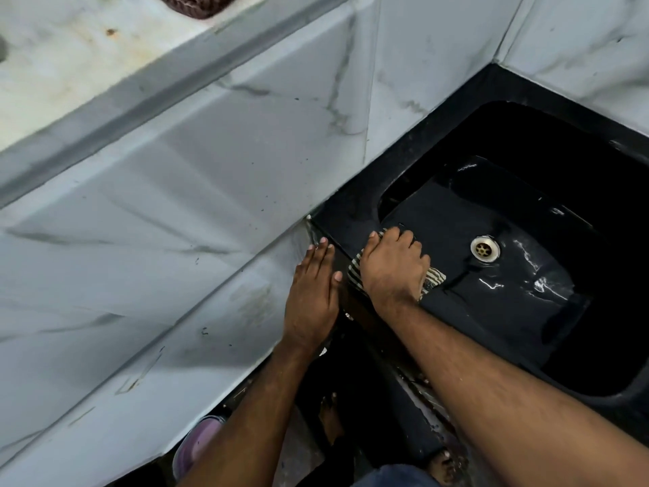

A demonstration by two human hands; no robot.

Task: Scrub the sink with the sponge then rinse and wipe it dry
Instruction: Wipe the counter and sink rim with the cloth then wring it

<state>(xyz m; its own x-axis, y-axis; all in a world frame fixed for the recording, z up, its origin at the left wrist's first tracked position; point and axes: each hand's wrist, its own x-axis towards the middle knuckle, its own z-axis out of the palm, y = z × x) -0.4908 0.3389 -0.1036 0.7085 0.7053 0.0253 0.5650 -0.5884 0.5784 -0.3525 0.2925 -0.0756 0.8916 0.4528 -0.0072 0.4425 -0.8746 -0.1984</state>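
Note:
A black sink [354, 205] fills the right half of the view, with a brass drain [485, 249] in its wet, glistening floor. My right hand [393, 265] presses a striped cloth [434, 278] against the sink's left inner wall, just below the rim, its fingers bent over the cloth. My left hand [312, 293] lies flat with straight fingers on the edge where the grey marble counter [158, 240] meets the sink. No sponge is in view.
Marble wall tiles [579, 47] rise behind the sink at the top right. A dark knitted object [193, 3] lies at the top edge on the counter. Below the counter I see bare feet [442, 465] and a purple container [196, 444] on the floor.

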